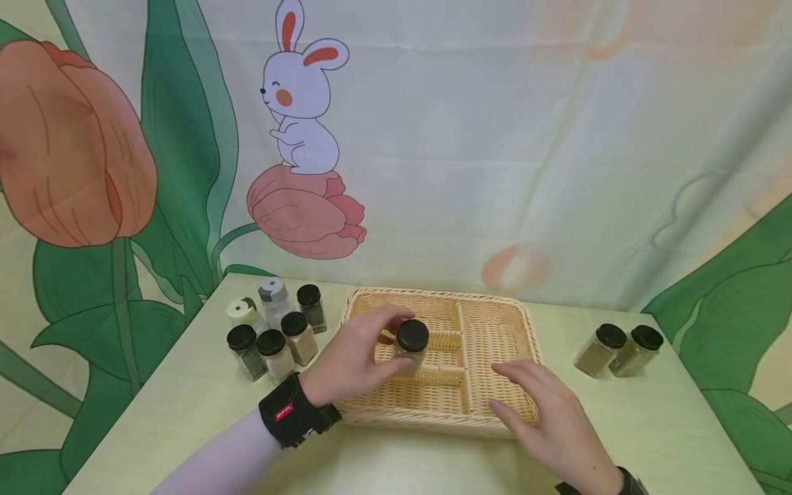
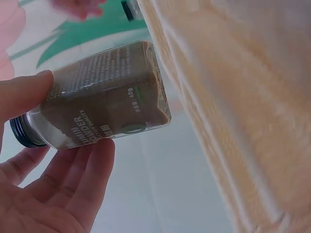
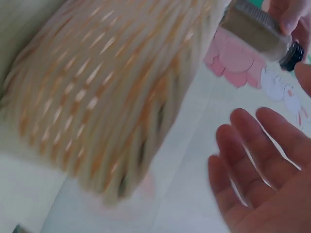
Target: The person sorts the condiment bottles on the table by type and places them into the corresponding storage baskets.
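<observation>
My left hand [image 1: 354,356] grips a square glass spice jar [image 1: 412,340] with a black lid, thumb on one side and fingers on the other. Brown powder fills most of the jar [image 2: 109,94], and its partly covered label reads "POWDER" in the left wrist view. The jar is over the left part of a divided wicker basket [image 1: 498,333]. My right hand [image 1: 547,412] hovers at the basket's front right corner, fingers spread and holding nothing. In the right wrist view, that hand's palm and fingers [image 3: 252,160] are beside the woven wall.
Left of the basket stand several seasoning jars [image 1: 275,354], most with black lids, plus a white-and-grey-capped bottle [image 1: 275,299] and a pale-capped one [image 1: 243,313]. Two black-lidded jars [image 1: 597,350] are at the table's right. A printed curtain [image 1: 433,172] hangs behind the table.
</observation>
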Available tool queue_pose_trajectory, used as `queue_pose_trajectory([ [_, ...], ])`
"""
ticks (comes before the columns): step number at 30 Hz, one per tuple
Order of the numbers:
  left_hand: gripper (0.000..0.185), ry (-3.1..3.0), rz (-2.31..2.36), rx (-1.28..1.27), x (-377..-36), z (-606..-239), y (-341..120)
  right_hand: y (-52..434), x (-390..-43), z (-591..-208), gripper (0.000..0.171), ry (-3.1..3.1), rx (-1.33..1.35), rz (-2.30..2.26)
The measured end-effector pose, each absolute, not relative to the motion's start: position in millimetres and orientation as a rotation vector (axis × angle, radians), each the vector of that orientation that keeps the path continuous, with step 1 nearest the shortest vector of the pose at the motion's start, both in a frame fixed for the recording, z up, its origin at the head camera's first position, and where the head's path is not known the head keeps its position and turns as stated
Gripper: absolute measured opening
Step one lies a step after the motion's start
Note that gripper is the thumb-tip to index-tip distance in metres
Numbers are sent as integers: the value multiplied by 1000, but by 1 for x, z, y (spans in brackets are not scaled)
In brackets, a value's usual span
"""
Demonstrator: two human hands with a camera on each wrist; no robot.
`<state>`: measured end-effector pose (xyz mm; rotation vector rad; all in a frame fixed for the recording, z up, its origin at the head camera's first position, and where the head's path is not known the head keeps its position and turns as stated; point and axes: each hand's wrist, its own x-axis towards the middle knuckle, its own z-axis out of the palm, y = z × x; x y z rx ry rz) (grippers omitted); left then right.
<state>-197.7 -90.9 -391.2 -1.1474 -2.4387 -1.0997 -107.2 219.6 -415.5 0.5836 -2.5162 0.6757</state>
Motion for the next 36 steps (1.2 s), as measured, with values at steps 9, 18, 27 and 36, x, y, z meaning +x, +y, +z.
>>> queue_pose_trajectory([
  [9,63,-2487,-957,-1100,-232,-372,-112,236,-105,-419,71,-2818,499,600],
  [18,60,-2533,-894,-1024,-274,-374,-121,238,-103,-422,82,-2873,488,552],
  [27,52,-2696,-905,-903,-300,-384,-125,237,-105,-424,92,-2899,438,490],
  [36,52,-2830,-822,-915,-309,-390,-124,238,-105,-423,92,-2904,433,479],
])
